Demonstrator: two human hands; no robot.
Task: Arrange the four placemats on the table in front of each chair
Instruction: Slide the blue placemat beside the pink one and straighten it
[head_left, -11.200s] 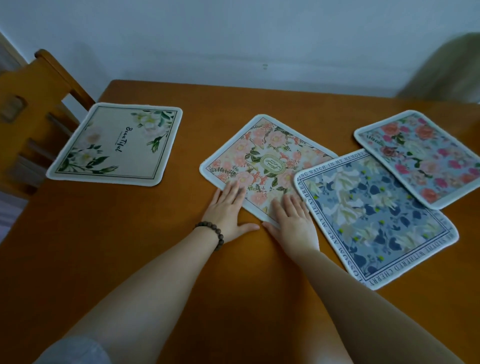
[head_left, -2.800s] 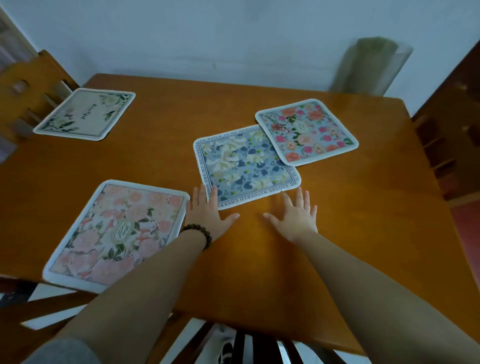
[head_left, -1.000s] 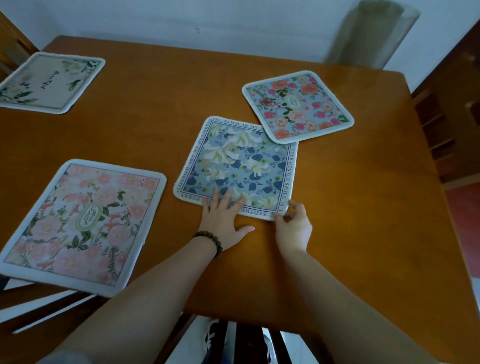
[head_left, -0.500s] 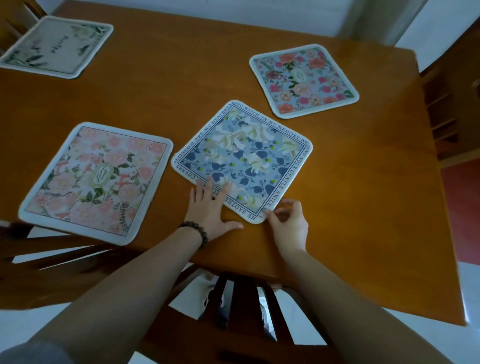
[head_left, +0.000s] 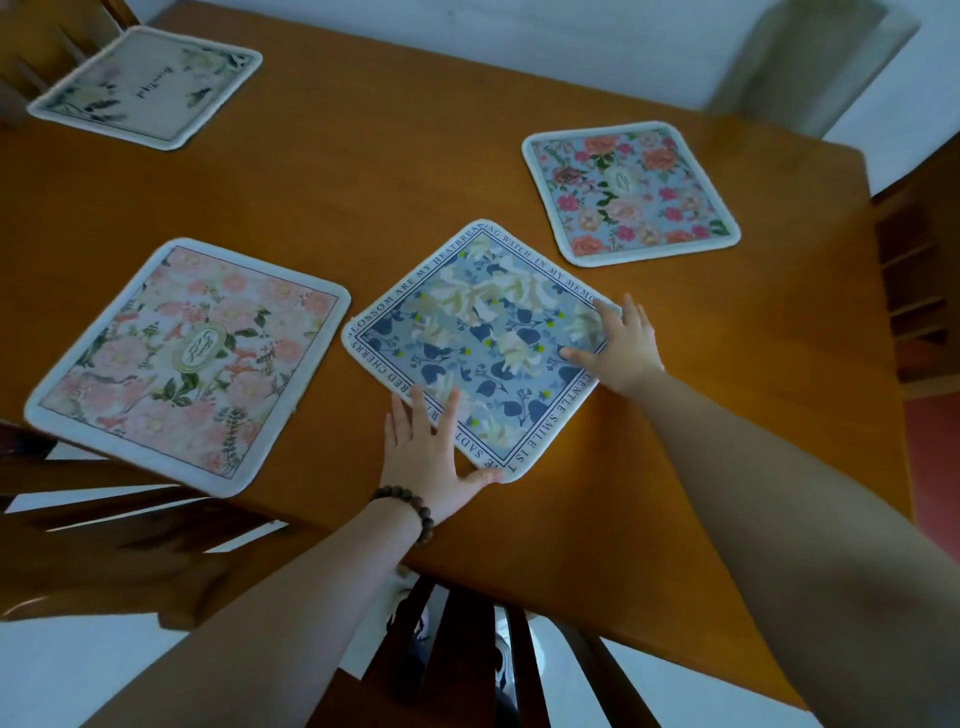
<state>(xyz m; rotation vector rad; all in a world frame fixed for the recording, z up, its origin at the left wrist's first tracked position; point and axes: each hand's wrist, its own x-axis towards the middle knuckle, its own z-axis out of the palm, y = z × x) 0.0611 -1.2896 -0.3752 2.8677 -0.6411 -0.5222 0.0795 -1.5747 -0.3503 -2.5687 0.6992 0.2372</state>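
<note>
Four square fabric placemats with rounded corners lie flat on the orange-brown wooden table (head_left: 363, 171). The blue placemat with white flowers and a lettered border (head_left: 483, 340) sits turned like a diamond near the table's near edge. The left hand (head_left: 428, 457), with a dark beaded bracelet (head_left: 404, 506) at the wrist, lies open and flat, its fingers spread over the mat's lower left edge and its thumb against the bottom corner. The right hand (head_left: 621, 348) is also open, palm down, fingers spread over the mat's right corner. Neither hand is closed around anything.

Just left of the blue mat, apart by a narrow strip of wood, lies the pink floral placemat with an oval centre label (head_left: 192, 358), its near corner reaching over the table's edge. Beyond and to the right, close to the blue mat's far edge but not touching it, rests the light blue placemat printed with red and orange roses (head_left: 631, 192). The cream placemat with green leaves and script lettering (head_left: 148, 85) lies well apart at the far left corner, in front of a wooden chair back (head_left: 62, 31).

Below the near edge, the dark slats of another wooden chair (head_left: 467, 639) show between the forearms.
</note>
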